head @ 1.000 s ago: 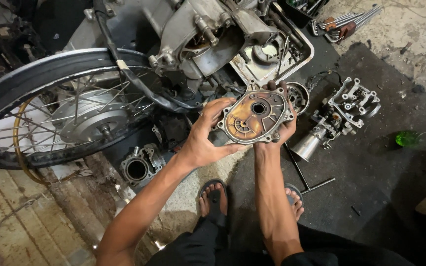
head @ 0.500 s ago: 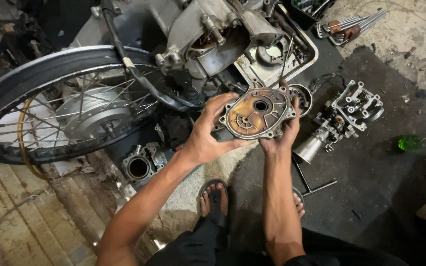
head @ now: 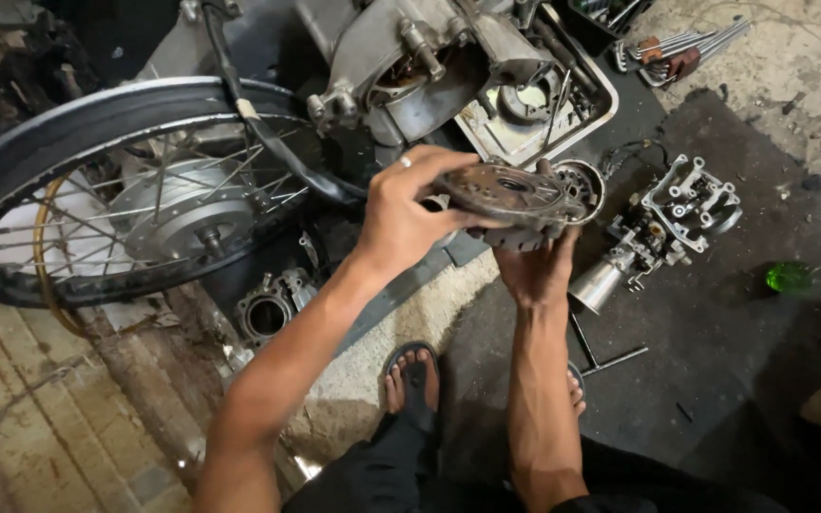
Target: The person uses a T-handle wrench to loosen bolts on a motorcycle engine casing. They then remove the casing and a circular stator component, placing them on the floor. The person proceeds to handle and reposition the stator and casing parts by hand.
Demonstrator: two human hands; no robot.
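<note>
Head view: rusty round metal plate (head: 510, 201)

Bare forearms, no sleeves. Left hand (head: 401, 214) wears a plain silver ring. Black trousers; dark open-toed sandal (head: 412, 380) on foot.

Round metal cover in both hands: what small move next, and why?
Probably level it and ease it toward the open engine case. The round metal cover is tilted edge-on, left hand gripping its near rim, right hand supporting from below, so it is not yet squared up.
</note>
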